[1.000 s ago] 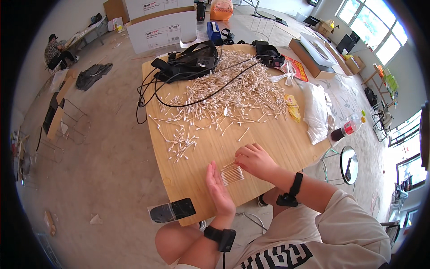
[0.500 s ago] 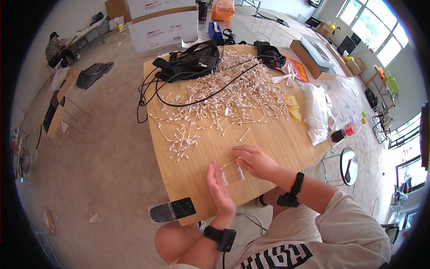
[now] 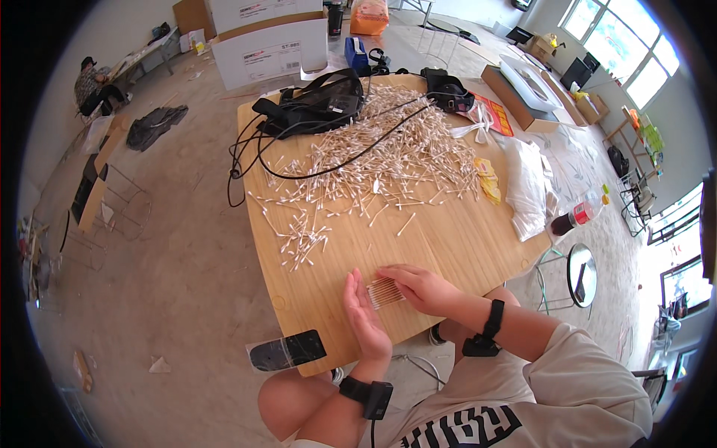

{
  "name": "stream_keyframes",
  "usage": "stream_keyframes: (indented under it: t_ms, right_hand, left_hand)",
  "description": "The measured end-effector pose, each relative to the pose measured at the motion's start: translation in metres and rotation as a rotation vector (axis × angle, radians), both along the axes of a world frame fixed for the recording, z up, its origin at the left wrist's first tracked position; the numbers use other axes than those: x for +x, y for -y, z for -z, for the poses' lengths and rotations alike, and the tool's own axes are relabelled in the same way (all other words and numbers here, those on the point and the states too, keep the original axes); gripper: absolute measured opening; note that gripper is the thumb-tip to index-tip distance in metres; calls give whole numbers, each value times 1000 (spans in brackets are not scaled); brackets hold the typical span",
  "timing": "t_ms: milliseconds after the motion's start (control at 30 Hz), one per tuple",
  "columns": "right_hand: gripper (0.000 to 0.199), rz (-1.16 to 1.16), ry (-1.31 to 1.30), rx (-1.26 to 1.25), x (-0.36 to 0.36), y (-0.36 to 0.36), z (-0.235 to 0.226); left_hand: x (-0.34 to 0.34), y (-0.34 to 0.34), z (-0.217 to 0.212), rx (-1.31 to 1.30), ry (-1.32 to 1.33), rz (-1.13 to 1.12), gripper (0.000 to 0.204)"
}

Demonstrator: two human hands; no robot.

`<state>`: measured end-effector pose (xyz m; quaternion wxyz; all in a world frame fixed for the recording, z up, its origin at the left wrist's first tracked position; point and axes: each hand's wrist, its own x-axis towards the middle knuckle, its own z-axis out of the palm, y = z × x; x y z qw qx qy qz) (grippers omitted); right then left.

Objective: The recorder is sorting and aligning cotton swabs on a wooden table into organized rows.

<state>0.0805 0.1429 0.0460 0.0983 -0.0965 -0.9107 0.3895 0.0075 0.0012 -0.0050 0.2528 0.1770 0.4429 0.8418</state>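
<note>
Near the front edge of the wooden table, several cotton swabs lie side by side in a neat row. My left hand stands on its edge along the row's left ends, fingers straight and together. My right hand reaches in from the right, its fingers stretched over the far side and right ends of the row, partly hiding it. Neither hand grips anything that I can see. Farther back lies a big loose heap of cotton swabs, with a smaller scattered bunch to its left front.
A black mesh bag with cables lies across the heap. Yellow packets and a white plastic bag lie at the right, near a bottle of dark drink. A black phone-like slab overhangs the table's near left corner.
My right hand has moved slightly nearer and to the left, its fingers now lying over more of the swab row. My left hand has stayed almost still.
</note>
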Motion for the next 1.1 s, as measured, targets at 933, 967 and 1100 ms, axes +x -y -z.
stream_keyframes:
  t_ms: [933,967,1100]
  right_hand:
    - [50,364,-409,-1021,7,31,32]
    - [50,368,-413,-1020,6,34,35]
    - [51,329,-499,-1038,3,36,42]
  left_hand:
    - [-1,-1,-4,-86,93,-22,80]
    - [-1,-1,-5,-85,91,-18,80]
    - [-2,0,-5,-107,65,11,82]
